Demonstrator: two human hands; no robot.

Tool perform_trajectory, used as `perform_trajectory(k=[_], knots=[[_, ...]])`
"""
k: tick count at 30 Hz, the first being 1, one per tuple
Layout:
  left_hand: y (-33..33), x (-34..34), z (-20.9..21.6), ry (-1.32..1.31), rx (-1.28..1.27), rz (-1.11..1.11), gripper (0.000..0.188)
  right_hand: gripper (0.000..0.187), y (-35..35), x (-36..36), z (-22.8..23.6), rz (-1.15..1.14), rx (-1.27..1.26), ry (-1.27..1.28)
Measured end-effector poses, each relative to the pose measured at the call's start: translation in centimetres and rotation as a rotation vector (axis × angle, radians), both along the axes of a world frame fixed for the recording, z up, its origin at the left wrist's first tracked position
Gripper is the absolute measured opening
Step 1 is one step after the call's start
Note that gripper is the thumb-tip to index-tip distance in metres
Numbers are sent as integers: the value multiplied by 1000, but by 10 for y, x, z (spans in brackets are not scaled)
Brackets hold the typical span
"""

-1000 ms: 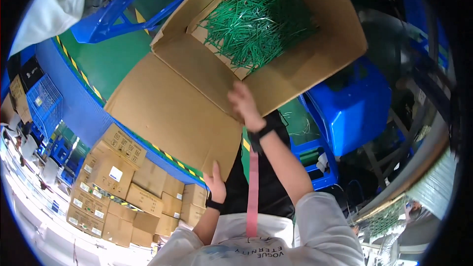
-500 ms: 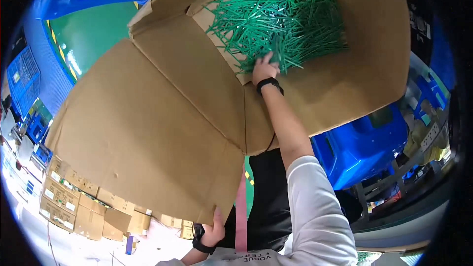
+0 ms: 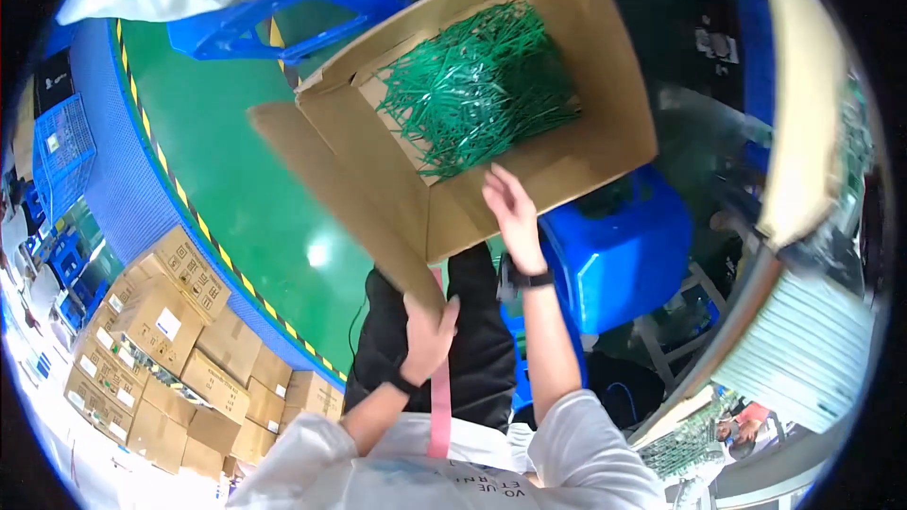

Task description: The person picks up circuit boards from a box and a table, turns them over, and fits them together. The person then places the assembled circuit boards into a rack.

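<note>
A cardboard box [image 3: 609, 85] stands tilted in front of me, its mouth facing me. Inside lies a loose heap of thin green strips [image 3: 463, 85]. My left hand [image 3: 430, 340] pinches the near end of the box's left flap [image 3: 331, 194], which shows almost edge-on. In front of the near inner wall hovers my right hand [image 3: 513, 212], its fingers stretched out and slightly blurred. I see nothing in it. Whether it touches the cardboard I cannot tell.
A blue plastic stool [image 3: 614, 264] stands at the box's near right, and another blue stool [image 3: 283, 14] beyond it. Stacked cartons [image 3: 189, 349] fill the lower left. At the right, a bench edge [image 3: 718, 349] carries pale stacked sheets [image 3: 803, 349].
My right hand has drawn back from the green strips toward me. The flap, with my left hand on it, has swung from broadside to nearly edge-on. The box now appears smaller.
</note>
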State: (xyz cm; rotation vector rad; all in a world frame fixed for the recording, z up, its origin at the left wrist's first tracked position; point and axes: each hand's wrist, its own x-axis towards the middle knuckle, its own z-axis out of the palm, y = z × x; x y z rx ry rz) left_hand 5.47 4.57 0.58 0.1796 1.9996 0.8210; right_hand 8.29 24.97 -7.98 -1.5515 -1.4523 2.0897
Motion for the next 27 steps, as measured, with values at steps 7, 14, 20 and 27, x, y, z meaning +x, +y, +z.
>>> perform_trajectory(k=[7, 14, 20, 27], knots=[[110, 14, -31, -96, 265, -830, 50, 31, -9, 103, 149, -321, 129, -155], [133, -4, 52, -21, 257, -460, 33, 28, 5, 117, 306, -380, 246, -103], [183, -48, 187, 106, 319, -661, 33, 32, 28, 168, 418, -533, 636, -208], [235, -40, 288, 117, 515, -677, 35, 57, 43, 247, 372, -491, 721, -981]])
